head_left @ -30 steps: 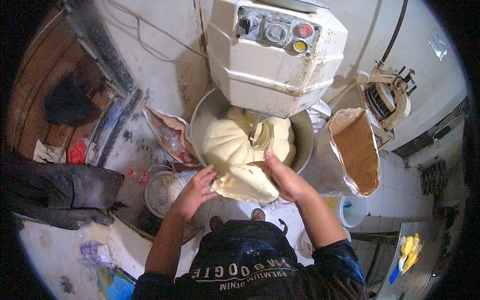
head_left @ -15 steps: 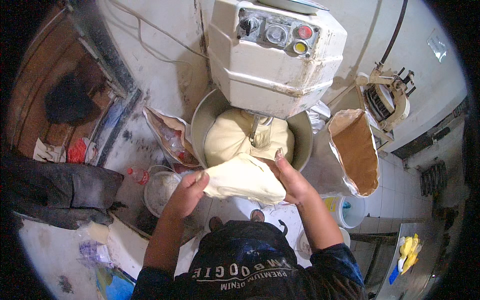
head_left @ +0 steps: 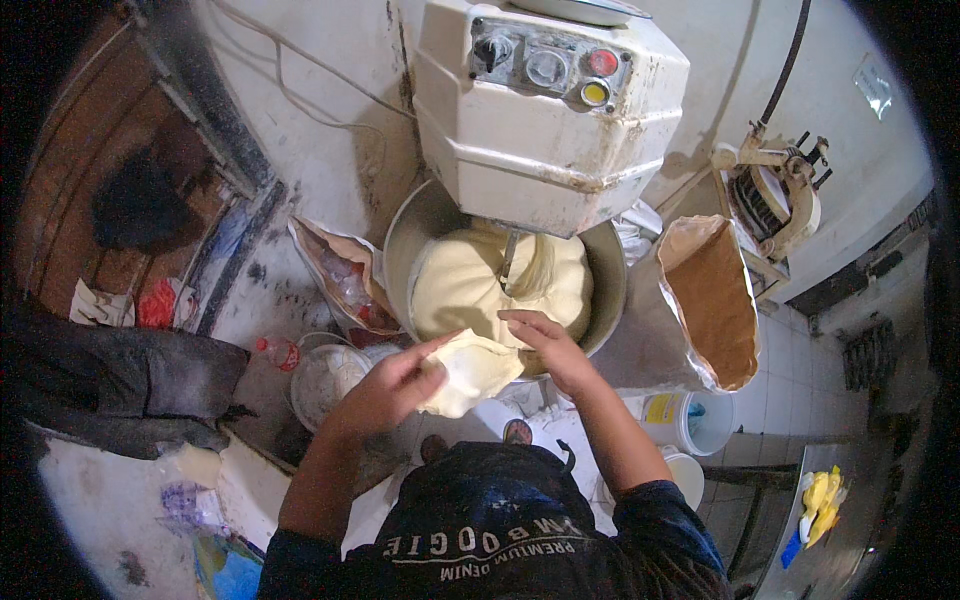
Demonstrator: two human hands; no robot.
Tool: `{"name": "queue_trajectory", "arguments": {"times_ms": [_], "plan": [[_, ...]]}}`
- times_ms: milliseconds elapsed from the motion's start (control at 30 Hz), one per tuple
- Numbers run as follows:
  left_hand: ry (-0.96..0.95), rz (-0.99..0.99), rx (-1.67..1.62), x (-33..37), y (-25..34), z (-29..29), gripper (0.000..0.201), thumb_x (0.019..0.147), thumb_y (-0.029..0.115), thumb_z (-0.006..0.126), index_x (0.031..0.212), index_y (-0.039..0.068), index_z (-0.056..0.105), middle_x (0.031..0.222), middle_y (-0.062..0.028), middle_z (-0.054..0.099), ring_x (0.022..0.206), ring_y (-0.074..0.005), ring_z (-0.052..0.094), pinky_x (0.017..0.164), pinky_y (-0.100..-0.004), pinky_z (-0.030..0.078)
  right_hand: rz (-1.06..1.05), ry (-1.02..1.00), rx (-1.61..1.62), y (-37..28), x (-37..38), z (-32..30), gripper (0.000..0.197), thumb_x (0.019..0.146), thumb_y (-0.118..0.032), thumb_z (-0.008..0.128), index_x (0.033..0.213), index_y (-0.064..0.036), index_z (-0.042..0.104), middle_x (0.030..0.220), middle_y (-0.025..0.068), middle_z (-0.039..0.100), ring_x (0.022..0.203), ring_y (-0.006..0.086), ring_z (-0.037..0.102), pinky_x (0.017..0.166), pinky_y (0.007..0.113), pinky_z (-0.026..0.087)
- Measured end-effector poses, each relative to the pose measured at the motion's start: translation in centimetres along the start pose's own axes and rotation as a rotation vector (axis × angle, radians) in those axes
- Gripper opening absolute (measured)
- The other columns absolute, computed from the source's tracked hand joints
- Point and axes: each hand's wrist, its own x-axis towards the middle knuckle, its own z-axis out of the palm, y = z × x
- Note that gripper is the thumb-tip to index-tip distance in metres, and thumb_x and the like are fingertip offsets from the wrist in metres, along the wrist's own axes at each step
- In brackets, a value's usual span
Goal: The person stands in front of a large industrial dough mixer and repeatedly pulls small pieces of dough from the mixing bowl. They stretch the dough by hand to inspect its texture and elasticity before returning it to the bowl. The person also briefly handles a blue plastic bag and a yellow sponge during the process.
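At the near edge of the mixer bowl (head_left: 606, 285), our left hand (head_left: 393, 382) grips a dough piece (head_left: 478, 377), our right hand (head_left: 556, 350) unclenched beside it, so one-sided support could let it tear.

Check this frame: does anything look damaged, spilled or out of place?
Mainly grime: the white mixer housing has brownish stains low down, and the pale wall to its left is darkly blotched, both odd on light surfaces. Nothing stands out about the dough piece in the left hand.
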Motion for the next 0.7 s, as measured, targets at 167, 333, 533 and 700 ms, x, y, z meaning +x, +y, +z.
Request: {"name": "queue_trajectory", "arguments": {"times_ms": [167, 333, 533, 700], "plan": [[-0.05, 0.021, 0.055, -0.1, 0.1, 0.2, 0.045, 0.088, 0.015, 0.049, 0.129, 0.001, 0.038, 0.101, -0.0074, 0.057, 0.087, -0.01, 0.052, 0.076, -0.0242, 0.043, -0.241, -0.242, 0.039, -2.5, -0.6, 2.8, 0.066, 0.089, -0.056, 0.025, 0.128, -0.0052, 0.04, 0.131, 0.0128, 0.04, 0.121, 0.0253, 0.034, 0.101, 0.034, 0.023], [-0.068, 0.001, 0.214, -0.5, 0.8, -0.6, 0.048, 0.085, 0.015, 0.053, 0.129, 0.002, 0.038, 0.097, -0.0081, 0.059, 0.084, -0.0098, 0.053, 0.075, -0.0246, 0.043, -0.189, -0.451, 0.241, -3.7, -2.0, 5.2, 0.037, 0.09, -0.031, 0.048, 0.113, -0.0019, 0.051, 0.104, 0.0061, 0.056, 0.096, 0.012, 0.051, 0.086, 0.027, 0.039], [0.11, 0.014, 0.384, -1.0, -1.0, -1.6, 0.035, 0.087, 0.02, 0.05, 0.116, 0.0, 0.048, 0.086, -0.0087, 0.059, 0.076, -0.0113, 0.052, 0.07, -0.0267, 0.043, -0.186, -0.102, 0.126, -7.0, -2.6, 4.2, 0.022, 0.087, -0.023, 0.055, 0.084, -0.0024, 0.062, 0.075, -0.0014, 0.059, 0.07, 0.0048, 0.051, 0.064, 0.022, 0.043], [0.136, -0.071, 0.343, -0.8, -1.2, -2.5, 0.029, 0.091, 0.025, 0.043, 0.095, -0.001, 0.054, 0.078, -0.007, 0.057, 0.073, -0.0123, 0.051, 0.067, -0.0274, 0.04, -0.017, -0.186, 0.12, -7.8, -2.9, 2.9, 0.027, 0.088, -0.026, 0.054, 0.08, -0.0019, 0.062, 0.073, -0.0011, 0.059, 0.068, 0.0045, 0.05, 0.061, 0.022, 0.041]]}}
